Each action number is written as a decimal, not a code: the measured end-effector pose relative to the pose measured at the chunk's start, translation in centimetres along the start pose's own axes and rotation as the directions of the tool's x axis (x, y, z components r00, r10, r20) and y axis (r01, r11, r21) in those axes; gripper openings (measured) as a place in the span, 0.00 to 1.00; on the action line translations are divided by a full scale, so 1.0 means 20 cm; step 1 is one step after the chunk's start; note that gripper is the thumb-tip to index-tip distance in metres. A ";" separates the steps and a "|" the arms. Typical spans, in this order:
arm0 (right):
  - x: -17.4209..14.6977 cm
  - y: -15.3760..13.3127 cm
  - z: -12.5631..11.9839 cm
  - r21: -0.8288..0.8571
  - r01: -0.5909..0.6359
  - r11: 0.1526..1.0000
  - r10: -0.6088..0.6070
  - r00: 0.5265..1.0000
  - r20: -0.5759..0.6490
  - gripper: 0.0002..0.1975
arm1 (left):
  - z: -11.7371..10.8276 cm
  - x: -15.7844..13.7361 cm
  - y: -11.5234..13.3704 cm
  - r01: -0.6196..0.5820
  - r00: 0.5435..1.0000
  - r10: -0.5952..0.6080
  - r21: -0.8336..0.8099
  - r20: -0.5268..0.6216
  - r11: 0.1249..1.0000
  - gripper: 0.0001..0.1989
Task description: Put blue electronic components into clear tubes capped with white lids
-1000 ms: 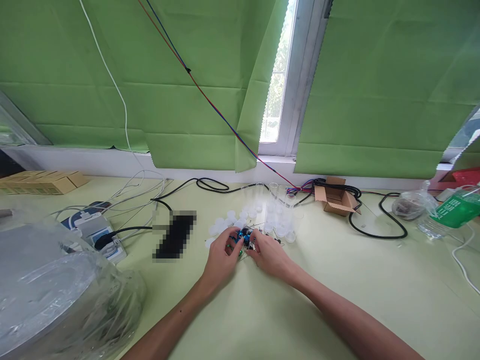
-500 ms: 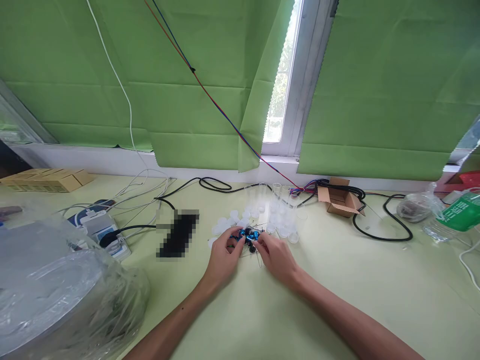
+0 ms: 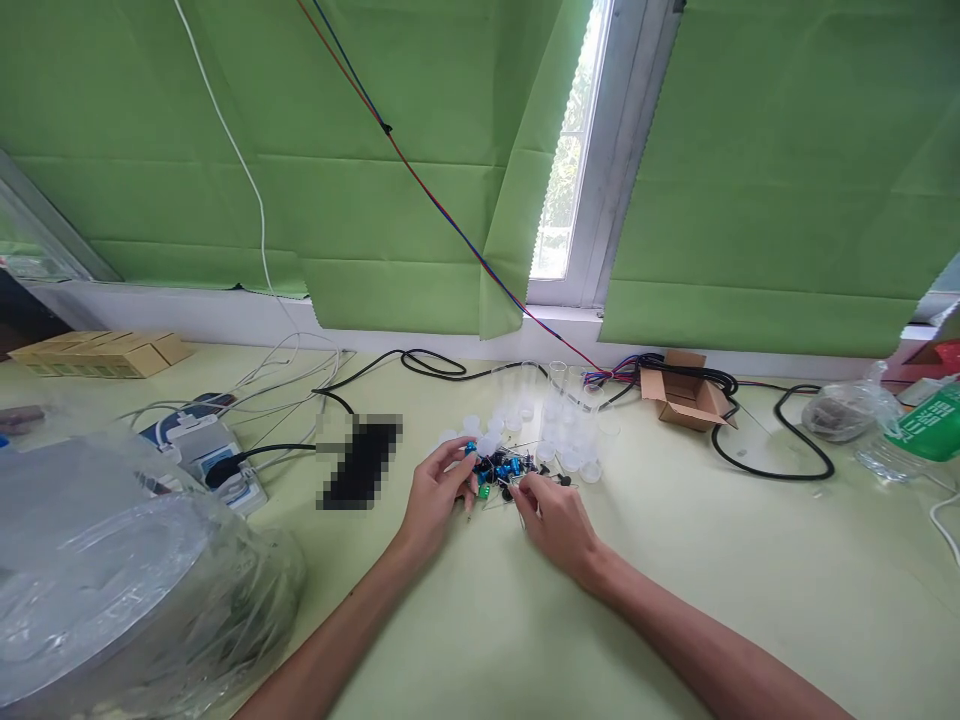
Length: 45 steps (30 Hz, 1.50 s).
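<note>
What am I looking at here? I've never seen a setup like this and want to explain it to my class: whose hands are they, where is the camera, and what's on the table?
There is no machine: one person works with two bare hands. The camera is worn on that person's head, looking forward and down, so the forearms enter from the bottom edge.

On the table, in the middle, lies a pile of small parts, many with thin wire legs. Clear cups stand just behind it. Farther right are an open box and a bottle.

The left hand pinches a small blue part. The right hand is at the pile's near right edge; whether it grips anything is too small to tell.
</note>
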State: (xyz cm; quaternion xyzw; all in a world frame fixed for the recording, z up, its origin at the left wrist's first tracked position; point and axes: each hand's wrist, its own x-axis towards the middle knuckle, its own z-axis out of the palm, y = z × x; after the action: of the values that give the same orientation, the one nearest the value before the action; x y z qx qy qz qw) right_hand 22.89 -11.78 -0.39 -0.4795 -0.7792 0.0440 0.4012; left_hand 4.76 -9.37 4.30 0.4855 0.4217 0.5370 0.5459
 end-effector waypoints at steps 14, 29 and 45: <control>0.01 -0.10 0.02 -0.094 0.138 0.986 -0.112 0.965 0.239 0.11 | -0.01 0.01 0.01 -0.045 0.999 0.044 0.044 0.014 0.998 0.15; 0.08 -0.15 -0.03 -0.286 0.211 0.935 -0.090 0.919 0.384 0.05 | 0.01 -0.01 0.01 -0.050 0.999 0.049 0.077 0.014 0.996 0.17; 0.11 -0.20 0.10 -0.143 0.234 0.962 -0.162 0.905 0.394 0.06 | -0.02 0.01 -0.03 -0.114 0.989 0.132 0.236 -0.060 0.965 0.17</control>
State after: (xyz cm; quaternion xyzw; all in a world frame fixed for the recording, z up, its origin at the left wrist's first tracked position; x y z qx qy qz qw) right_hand 18.20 -11.49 1.35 -0.4154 -0.8874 0.0213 0.1986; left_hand 4.39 -9.19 3.56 0.5506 0.4708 0.5348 0.4349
